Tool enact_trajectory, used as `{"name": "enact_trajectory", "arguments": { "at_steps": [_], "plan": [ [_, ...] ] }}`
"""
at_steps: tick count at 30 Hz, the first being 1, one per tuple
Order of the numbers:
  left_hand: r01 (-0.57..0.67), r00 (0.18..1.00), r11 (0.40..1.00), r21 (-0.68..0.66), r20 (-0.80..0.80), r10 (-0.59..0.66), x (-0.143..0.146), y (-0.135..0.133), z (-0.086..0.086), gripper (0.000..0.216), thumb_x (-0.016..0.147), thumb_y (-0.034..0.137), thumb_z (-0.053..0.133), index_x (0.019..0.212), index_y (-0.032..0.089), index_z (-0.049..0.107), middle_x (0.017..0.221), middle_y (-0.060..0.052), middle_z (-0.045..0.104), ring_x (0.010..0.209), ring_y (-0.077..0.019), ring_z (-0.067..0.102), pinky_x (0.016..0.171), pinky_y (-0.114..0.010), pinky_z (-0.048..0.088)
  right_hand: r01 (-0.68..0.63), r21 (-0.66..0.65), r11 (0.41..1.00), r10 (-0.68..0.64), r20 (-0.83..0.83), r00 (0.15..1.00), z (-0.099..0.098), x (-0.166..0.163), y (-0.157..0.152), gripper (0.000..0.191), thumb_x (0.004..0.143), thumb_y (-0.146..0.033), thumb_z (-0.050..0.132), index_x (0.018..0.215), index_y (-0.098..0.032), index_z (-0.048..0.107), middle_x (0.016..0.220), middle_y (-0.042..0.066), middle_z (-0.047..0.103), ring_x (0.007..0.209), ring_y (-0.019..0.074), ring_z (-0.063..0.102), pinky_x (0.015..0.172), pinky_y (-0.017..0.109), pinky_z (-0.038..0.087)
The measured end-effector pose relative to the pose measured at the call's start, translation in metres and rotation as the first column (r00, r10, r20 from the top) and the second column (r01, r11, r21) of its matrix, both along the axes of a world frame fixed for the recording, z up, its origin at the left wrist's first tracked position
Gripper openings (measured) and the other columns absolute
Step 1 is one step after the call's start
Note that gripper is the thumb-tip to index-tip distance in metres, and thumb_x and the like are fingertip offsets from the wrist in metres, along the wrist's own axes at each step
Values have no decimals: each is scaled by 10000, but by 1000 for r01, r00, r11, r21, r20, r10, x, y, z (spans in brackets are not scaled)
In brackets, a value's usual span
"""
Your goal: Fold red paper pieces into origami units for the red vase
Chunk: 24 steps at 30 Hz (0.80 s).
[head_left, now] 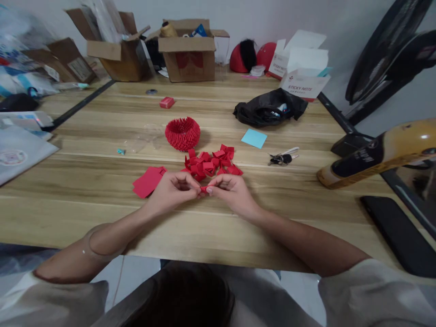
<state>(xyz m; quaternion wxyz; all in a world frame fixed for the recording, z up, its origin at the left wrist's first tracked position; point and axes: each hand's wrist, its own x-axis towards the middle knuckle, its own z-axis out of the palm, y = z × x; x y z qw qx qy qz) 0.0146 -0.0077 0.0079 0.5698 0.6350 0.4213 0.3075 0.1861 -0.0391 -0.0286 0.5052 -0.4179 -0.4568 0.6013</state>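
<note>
My left hand [173, 188] and my right hand [227, 190] meet over the wooden table [102, 190], both pinching one small red folded paper piece [203, 189] between their fingertips. Just beyond the hands lies a pile of several red folded paper pieces [213, 163]. To the left rests a flat stack of red paper sheets [148, 180]. Further back stands a red ring-shaped bowl built of folded paper units [182, 133].
A blue sticky note [254, 138], keys [282, 157] and a black plastic bag [270, 108] lie to the right. Cardboard boxes [187, 50] and a sticky-note carton [303, 68] stand at the back. A yellow-and-black object [378, 152] and a dark flat device [402, 234] sit at right.
</note>
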Motion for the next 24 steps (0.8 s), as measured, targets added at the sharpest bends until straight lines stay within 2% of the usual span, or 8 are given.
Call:
{"name": "enact_trajectory", "arguments": {
  "at_steps": [3, 5, 9, 12, 14, 16, 20, 24],
  "plan": [
    [-6, 1000, 998, 66, -18, 7, 1, -3, -2, 59, 621, 139, 721, 603, 113, 671, 628, -48, 708, 557, -131, 644, 523, -202, 501, 84, 137, 987, -107, 170, 980, 0, -1, -6, 83, 680, -215, 675, 675, -182, 599, 639, -8, 619, 551, 100, 537, 539, 238, 430],
    [22, 1000, 995, 98, -7, -21, 2, -5, -3, 26, 630, 131, 717, 631, 116, 696, 668, -56, 720, 587, -132, 652, 548, -203, 507, 120, 284, 951, -208, 303, 930, 1, 0, -10, 59, 696, -178, 646, 676, -190, 592, 641, -4, 611, 564, 112, 533, 537, 246, 432],
    [61, 998, 991, 122, 23, -64, 2, -7, -3, 38, 641, 132, 725, 679, 134, 727, 710, -62, 738, 635, -146, 672, 592, -217, 531, 24, 601, 799, -362, 448, 817, -1, 3, -15, 95, 759, -140, 592, 700, -213, 606, 721, 24, 636, 698, 151, 589, 667, 302, 497],
    [-7, 1000, 993, 115, 26, 4, 0, -6, -4, 53, 634, 144, 743, 685, 142, 734, 711, -64, 743, 638, -157, 681, 599, -227, 544, -71, 705, 706, -361, 445, 820, -5, 5, -14, 105, 821, -166, 571, 778, -222, 649, 859, 58, 660, 831, 172, 610, 786, 351, 515],
    [-37, 999, 995, 97, 35, 34, -1, -5, -4, 73, 627, 163, 758, 693, 144, 735, 725, -66, 747, 647, -165, 688, 608, -235, 553, -90, 743, 663, -373, 432, 821, -8, 6, -13, 96, 829, -182, 584, 825, -223, 670, 933, 71, 657, 893, 183, 601, 832, 375, 511],
    [-33, 998, 997, 68, 47, 30, -2, -4, -5, 100, 630, 192, 766, 712, 144, 737, 744, -70, 750, 659, -172, 694, 621, -248, 564, -93, 742, 664, -371, 435, 820, -10, 6, -12, 119, 839, -187, 576, 876, -228, 681, 989, 77, 646, 932, 187, 596, 853, 383, 510],
    [13, 999, 999, 31, 48, -15, -2, -1, -6, 165, 624, 219, 781, 760, 135, 738, 753, -75, 750, 652, -172, 695, 626, -256, 573, -88, 692, 717, -331, 449, 830, -8, 6, -12, 180, 862, -177, 527, 901, -239, 692, 1015, 70, 635, 938, 176, 605, 842, 361, 522],
    [-3, 1000, 1000, 19, 12, 3, -1, -1, -5, 168, 631, 215, 778, 764, 124, 732, 716, -67, 745, 630, -167, 693, 616, -251, 575, -23, 648, 761, -312, 397, 863, -3, 6, -10, 130, 832, -201, 580, 879, -239, 696, 986, 64, 636, 888, 162, 619, 801, 330, 537]
  ]
}}
